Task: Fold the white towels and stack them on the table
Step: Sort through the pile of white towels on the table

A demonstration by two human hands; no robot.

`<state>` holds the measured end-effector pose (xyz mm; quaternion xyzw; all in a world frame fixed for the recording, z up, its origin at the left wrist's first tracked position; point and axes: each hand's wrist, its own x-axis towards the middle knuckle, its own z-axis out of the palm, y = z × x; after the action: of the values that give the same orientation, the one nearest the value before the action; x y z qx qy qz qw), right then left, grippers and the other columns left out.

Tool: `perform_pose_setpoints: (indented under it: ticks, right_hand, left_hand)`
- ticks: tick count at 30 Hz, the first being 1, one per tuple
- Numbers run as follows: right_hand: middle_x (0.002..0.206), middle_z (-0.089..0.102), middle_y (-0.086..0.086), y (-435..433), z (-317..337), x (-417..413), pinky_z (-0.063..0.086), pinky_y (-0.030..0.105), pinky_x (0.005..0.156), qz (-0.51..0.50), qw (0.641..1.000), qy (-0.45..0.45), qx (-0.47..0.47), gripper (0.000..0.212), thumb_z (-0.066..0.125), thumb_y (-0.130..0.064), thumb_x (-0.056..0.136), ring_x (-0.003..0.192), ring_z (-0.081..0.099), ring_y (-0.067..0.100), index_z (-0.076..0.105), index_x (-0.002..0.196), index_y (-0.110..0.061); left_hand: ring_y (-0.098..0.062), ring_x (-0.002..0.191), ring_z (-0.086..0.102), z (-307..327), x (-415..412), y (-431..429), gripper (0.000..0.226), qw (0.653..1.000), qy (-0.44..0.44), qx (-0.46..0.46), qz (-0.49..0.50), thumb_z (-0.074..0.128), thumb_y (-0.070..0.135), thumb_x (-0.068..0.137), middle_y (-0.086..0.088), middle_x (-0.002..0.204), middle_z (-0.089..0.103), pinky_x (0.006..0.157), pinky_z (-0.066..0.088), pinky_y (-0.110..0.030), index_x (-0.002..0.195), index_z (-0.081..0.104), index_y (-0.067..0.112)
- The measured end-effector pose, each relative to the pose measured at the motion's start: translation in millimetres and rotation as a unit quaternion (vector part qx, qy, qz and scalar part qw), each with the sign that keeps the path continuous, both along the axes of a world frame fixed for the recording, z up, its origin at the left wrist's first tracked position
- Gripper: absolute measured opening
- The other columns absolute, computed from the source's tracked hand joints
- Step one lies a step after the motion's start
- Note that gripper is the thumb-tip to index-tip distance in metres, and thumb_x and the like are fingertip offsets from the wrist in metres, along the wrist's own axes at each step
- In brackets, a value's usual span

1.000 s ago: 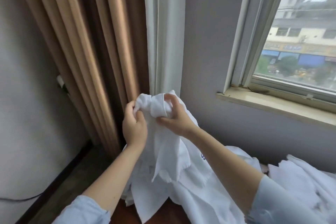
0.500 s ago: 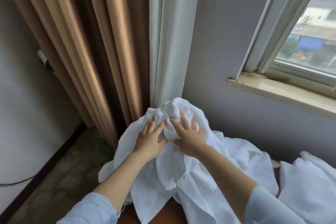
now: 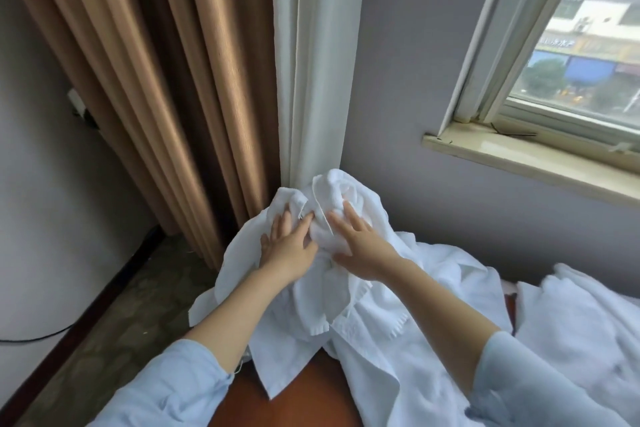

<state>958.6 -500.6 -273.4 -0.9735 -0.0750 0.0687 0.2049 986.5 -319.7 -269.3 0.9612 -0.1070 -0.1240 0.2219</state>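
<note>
Tan-brown and pleated, a long fabric curtain [image 3: 145, 80] hangs across the far left, with a narrow white sheer curtain [image 3: 311, 62] just beside it against the grey painted wall [image 3: 398, 80]. To the right sits a white-framed window [image 3: 502, 45] above a pale stone sill [image 3: 519, 156].

Below, a heap of white terry towels [image 3: 571, 329] lies rumpled over the right side of the reddish-brown wooden table [image 3: 304, 402], reaching its far edge under the sill. One crumpled white towel [image 3: 332, 191] is bunched at the table's far left corner, touching the foot of the sheer curtain. Its loose ends trail over the left edge and back toward the near edge, where a bare strip of wood shows.

Both arms reach forward from light-blue sleeves [image 3: 173, 385], forearms bare and converging on that bunched towel. The left hand [image 3: 287, 250] lies palm down on the towel's left side, wrist nearly straight, its fingers [image 3: 285, 220] extended and slightly spread, pressing into the cloth. The right hand [image 3: 363, 246] lies palm down just beside it on the right side of the bunch, fingers straight and fanned apart, thumb stretched out toward the near edge. The fingertips of both hands sink into the folds. Neither hand curls round the fabric; a ridge of towel stands up between them.
</note>
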Motion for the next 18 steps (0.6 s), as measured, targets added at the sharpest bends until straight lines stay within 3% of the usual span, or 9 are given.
perform_pose_setpoints:
  ticks: [3, 7, 18]
  right_hand:
    - [0.165, -0.007, -0.003, -7.5, 10.5, -25.8, 0.038, 0.044, 0.108, -0.012, 1.0, -0.014, -0.009, 0.079, 0.059, -0.038, 0.094, 0.144, 0.028, 0.027, 0.01, 0.156, -0.035]
    - [0.166, -0.003, 0.002, -32.1, 15.2, -72.3, 0.019, 0.045, 0.119, -0.07, 0.997, -0.016, -0.038, 0.08, 0.055, -0.044, 0.095, 0.152, 0.005, 0.023, 0.008, 0.157, -0.03]
    - [0.165, 0.005, 0.004, -168.3, 18.0, -224.3, 0.011, 0.049, 0.12, -0.215, 0.976, 0.001, -0.036, 0.077, 0.054, -0.041, 0.094, 0.152, 0.004, 0.027, 0.012, 0.157, -0.026]
  left_hand:
    - [-0.023, 0.149, -0.02, 9.3, -20.9, -7.2, 0.061, 1.0, -0.018, -0.019, 0.015, 0.037, 0.049, 0.1, 0.006, 0.161, -0.026, 0.122, -0.003, -0.051, 0.154, 0.008, 0.046]
    - [-0.019, 0.147, -0.027, 16.4, -57.1, -33.6, 0.077, 0.998, -0.058, 0.005, -0.038, 0.048, 0.056, 0.095, 0.004, 0.159, -0.031, 0.119, -0.01, -0.049, 0.155, 0.003, 0.039]
    - [-0.016, 0.15, -0.017, 12.8, -163.5, -175.1, 0.081, 0.984, -0.049, -0.035, -0.166, 0.057, 0.049, 0.092, 0.003, 0.165, -0.013, 0.121, 0.001, -0.039, 0.156, 0.011, 0.031]
